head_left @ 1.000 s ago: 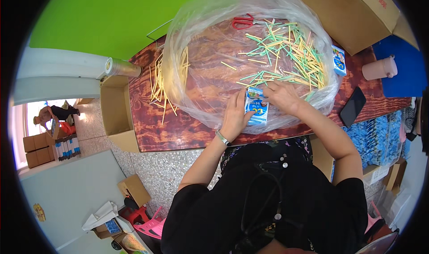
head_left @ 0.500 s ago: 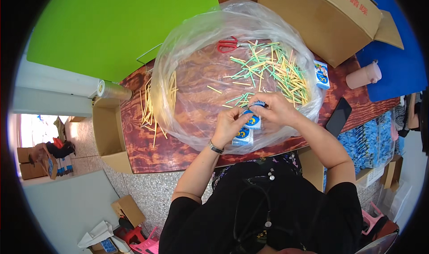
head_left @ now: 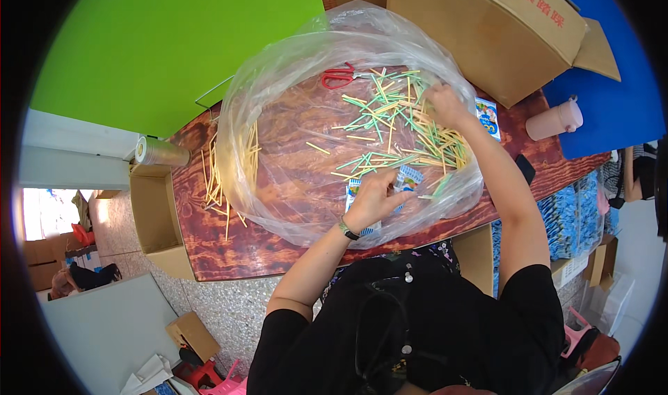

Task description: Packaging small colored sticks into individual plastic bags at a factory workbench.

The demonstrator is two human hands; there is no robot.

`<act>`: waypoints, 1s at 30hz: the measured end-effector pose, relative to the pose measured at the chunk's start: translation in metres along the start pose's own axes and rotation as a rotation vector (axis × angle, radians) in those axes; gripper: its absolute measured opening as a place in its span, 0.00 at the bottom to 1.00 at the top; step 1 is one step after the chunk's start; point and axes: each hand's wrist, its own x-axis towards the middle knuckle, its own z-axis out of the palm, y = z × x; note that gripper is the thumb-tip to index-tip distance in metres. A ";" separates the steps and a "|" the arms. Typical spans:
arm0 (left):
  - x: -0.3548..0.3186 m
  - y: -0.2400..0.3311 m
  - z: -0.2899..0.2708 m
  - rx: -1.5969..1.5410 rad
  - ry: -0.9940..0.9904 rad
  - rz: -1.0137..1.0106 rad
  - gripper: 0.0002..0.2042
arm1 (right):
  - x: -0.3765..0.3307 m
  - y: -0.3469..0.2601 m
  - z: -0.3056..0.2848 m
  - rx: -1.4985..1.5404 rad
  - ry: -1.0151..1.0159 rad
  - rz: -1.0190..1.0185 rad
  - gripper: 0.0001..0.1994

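Observation:
A large clear plastic bag (head_left: 278,82) lies spread on a dark wooden table (head_left: 229,249). Several thin green and yellow sticks (head_left: 396,127) are scattered on it. My left hand (head_left: 372,200) is closed on a small blue and white packet (head_left: 407,179) near the bag's front edge. Another such packet (head_left: 353,186) lies partly under that hand. My right hand (head_left: 445,103) reaches far across into the pile of sticks, fingers curled onto them. Whether it holds any stick I cannot tell. Red scissors (head_left: 339,78) lie at the back of the bag.
More yellow sticks (head_left: 223,169) lie at the table's left. A big cardboard box (head_left: 487,33) stands at the back right, a pink cup (head_left: 553,120) and a blue packet (head_left: 487,117) beside it. A tape roll (head_left: 160,151) and open carton (head_left: 156,221) sit left. Blue packets (head_left: 577,218) are stacked right.
My right hand has left the packet and stretched out to the far stick pile. My left hand keeps the packet near the front edge.

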 end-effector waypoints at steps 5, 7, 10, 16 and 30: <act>-0.005 0.003 0.010 0.221 -0.128 0.080 0.15 | -0.022 -0.013 -0.022 0.344 0.079 -0.178 0.20; -0.008 -0.016 0.020 0.174 -0.098 0.153 0.17 | -0.020 -0.025 -0.042 0.323 -0.140 -0.008 0.22; -0.010 -0.021 0.024 0.151 -0.122 0.193 0.21 | -0.033 -0.023 -0.036 0.158 -0.272 0.167 0.28; -0.013 -0.009 0.018 0.185 -0.266 0.126 0.25 | -0.037 -0.040 -0.021 -0.093 -0.217 0.197 0.35; -0.017 -0.001 0.019 0.243 -0.229 0.161 0.22 | -0.037 -0.051 -0.009 -0.192 -0.214 0.368 0.20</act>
